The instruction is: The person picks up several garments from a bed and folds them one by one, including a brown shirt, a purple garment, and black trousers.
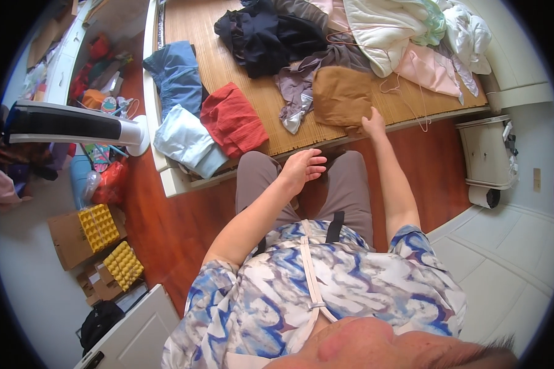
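A folded brown garment (342,94) lies near the front edge of the bed, and my right hand (374,123) pinches its lower right corner. My left hand (302,169) is held above my knees with nothing in it, its fingers slightly apart. To the left are a folded red garment (234,121), a folded pale blue garment (187,138) and blue elastic-waisted bottoms (177,74). A crumpled grey-mauve garment (295,87) touches the brown one's left side. Behind them is a heap of dark clothing (267,39).
A woven mat (284,138) covers the bed. Toward the back right are a cream quilted piece (381,32), pink cloth (427,69) and wire hangers (427,121). A tower fan (74,123) stands at left, above yellow egg trays (98,228). A white bin-like cabinet (487,154) is at right.
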{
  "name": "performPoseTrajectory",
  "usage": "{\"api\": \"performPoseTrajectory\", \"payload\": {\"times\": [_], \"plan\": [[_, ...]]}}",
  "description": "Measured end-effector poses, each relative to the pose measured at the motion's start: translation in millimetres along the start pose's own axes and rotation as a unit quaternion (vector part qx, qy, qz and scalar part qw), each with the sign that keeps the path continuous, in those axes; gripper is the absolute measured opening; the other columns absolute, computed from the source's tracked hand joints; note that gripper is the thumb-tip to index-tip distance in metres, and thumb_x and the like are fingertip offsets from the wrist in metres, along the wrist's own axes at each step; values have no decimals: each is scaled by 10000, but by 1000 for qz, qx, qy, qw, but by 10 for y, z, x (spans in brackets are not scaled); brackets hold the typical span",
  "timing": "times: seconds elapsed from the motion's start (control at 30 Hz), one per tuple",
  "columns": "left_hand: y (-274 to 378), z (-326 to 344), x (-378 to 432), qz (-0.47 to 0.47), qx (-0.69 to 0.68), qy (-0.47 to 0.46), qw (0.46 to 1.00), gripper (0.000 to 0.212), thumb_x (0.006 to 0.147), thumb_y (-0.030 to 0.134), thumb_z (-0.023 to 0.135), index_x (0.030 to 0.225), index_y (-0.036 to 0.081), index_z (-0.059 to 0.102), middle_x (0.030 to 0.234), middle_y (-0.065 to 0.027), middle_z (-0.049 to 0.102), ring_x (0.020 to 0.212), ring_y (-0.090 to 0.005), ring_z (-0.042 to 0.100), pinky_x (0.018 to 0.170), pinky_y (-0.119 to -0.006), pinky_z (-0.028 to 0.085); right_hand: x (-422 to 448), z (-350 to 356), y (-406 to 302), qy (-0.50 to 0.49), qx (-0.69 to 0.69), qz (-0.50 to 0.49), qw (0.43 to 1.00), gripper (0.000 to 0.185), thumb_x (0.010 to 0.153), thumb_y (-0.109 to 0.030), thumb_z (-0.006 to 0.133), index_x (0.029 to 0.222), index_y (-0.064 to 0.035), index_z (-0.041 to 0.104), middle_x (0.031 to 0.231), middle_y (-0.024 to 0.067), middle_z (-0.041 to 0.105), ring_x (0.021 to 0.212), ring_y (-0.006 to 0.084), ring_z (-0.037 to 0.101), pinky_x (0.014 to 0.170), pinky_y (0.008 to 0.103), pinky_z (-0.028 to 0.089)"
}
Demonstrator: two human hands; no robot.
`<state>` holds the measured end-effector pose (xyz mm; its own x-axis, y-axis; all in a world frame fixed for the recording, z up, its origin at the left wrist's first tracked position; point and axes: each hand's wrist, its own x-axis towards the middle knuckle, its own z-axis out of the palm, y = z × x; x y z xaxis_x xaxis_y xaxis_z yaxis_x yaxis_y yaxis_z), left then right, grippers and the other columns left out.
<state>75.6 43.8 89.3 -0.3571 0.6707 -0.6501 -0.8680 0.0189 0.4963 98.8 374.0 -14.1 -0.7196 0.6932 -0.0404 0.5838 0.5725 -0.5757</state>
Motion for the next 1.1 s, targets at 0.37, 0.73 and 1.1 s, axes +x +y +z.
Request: {"api": "performPoseTrajectory", "payload": {"times": [0.37,0.73,1.1], "plan": [[-106,-434,-40,-17,-48,68,996,313,987,294,493,1197,70,555,1055,-77,656,870,-181,633,769,-324,516,-913,1132,-1696,-128,-232,-349,899,638,838,-111,542,1419,-341,417,1022,108,615,992,296,575,785,458,482],[-187,-846,-17,25,-72,169,983,449,926,405,596,1260,119,504,1162,-87,608,1026,-222,583,862,-387,476,-1429,1146,-1610,-195,177,-216,940,154,820,-145,654,802,2,611,716,173,629,648,297,622,597,370,489],[-154,-1034,27,37,-106,162,980,263,855,231,681,1005,17,650,892,-102,682,745,-224,671,697,-342,548,-2525,108,-1954,-391,295,-194,850,108,844,-102,663,797,-12,625,636,43,609,573,91,561,541,256,453]]}}
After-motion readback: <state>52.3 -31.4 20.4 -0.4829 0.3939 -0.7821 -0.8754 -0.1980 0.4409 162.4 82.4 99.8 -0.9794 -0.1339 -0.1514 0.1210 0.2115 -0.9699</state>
